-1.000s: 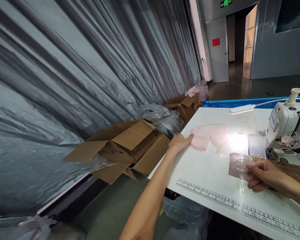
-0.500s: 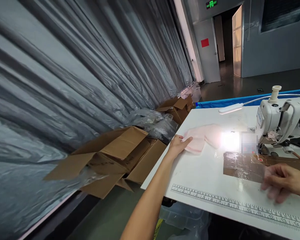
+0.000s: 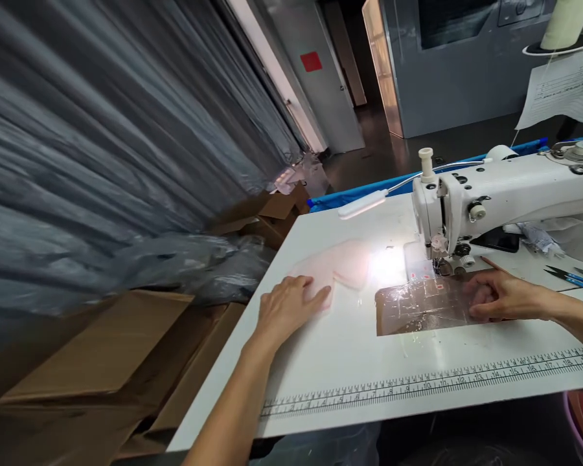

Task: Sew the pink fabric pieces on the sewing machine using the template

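My left hand point(image 3: 289, 307) lies on the left end of a pale pink piece of fabric point(image 3: 344, 259), its thumb spread from the fingers. The fabric is flat on the white sewing table, its right part washed out by the lamp glare. My right hand point(image 3: 498, 294) rests at the right end of a brown, tape-covered plate point(image 3: 422, 307), fingers curled inward. What it holds, if anything, is hidden. Just beyond that hand, a thin brown stick point(image 3: 493, 263) shows. The sewing machine point(image 3: 437, 213) stands behind the plate, its needle area above the plate's far edge.
A lamp point(image 3: 363, 205) on a bent arm reaches over the table. At right lie blue-handled tweezers point(image 3: 576, 278) and a dark phone point(image 3: 498, 239). A printed ruler point(image 3: 393, 391) runs along the front edge. Open cardboard boxes point(image 3: 97, 349) stand left of the table.
The view has swung right, showing more of the machine. My right hand has moved from in front of the plate onto its right end. My left hand now lies further over the fabric.
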Tool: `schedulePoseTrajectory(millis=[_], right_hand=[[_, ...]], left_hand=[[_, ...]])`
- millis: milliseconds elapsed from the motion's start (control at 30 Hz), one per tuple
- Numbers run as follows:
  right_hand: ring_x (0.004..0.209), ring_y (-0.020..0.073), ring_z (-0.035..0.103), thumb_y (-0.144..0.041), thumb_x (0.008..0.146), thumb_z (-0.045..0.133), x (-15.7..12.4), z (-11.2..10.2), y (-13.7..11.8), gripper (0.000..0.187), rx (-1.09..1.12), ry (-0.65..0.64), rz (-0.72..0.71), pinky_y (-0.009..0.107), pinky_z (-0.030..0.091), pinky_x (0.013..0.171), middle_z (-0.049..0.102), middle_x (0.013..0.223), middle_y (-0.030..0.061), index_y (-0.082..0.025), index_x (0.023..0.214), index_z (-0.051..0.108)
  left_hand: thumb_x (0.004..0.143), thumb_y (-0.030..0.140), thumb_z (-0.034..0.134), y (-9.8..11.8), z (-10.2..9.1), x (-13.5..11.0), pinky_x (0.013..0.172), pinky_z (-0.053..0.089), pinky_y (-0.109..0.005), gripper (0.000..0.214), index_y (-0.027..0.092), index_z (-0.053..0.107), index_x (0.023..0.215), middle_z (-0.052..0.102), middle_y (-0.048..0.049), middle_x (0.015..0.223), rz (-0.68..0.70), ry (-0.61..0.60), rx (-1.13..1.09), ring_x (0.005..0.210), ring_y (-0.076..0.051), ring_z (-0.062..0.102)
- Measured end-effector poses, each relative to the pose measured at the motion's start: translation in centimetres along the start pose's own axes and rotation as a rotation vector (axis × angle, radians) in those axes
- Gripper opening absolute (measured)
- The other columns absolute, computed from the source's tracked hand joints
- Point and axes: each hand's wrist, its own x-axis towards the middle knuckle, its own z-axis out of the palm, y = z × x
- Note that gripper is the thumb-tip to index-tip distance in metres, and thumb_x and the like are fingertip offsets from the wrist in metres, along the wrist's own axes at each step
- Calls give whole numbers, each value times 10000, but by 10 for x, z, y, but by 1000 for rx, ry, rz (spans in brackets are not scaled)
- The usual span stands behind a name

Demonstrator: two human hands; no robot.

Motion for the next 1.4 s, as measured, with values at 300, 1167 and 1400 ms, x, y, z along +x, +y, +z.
schedulePoseTrajectory(millis=[300, 1167, 1400], right_hand=[[541, 110, 539, -266, 674, 680, -8, -25, 4, 381, -99, -140, 30, 194, 386, 455, 686, 674, 1, -171, 1032, 592], [587, 135, 561, -258, 704, 652, 3, -21, 8, 263, -326, 234, -95, 244, 428, 524, 631, 666, -15, -178, 953, 631], [581, 103, 522, -396, 713, 725, 24, -9, 16, 272, 74, 250, -274, 235, 443, 534, 555, 647, -26, -164, 824, 637]], left_hand=[[869, 327, 456, 35, 0, 11, 972, 438, -502, 431, 145, 604, 1231, 583, -176, 1312, 172, 293, -19, 1192, -360, 563], [977, 331, 481, 129, 26, -27, 670, 546, -335, 276, 163, 635, 1133, 706, -86, 963, 1371, 217, -298, 797, -187, 657], [984, 375, 484, 129, 30, -45, 597, 513, -323, 295, 147, 671, 978, 692, -97, 892, 1215, 383, -477, 699, -172, 621]])
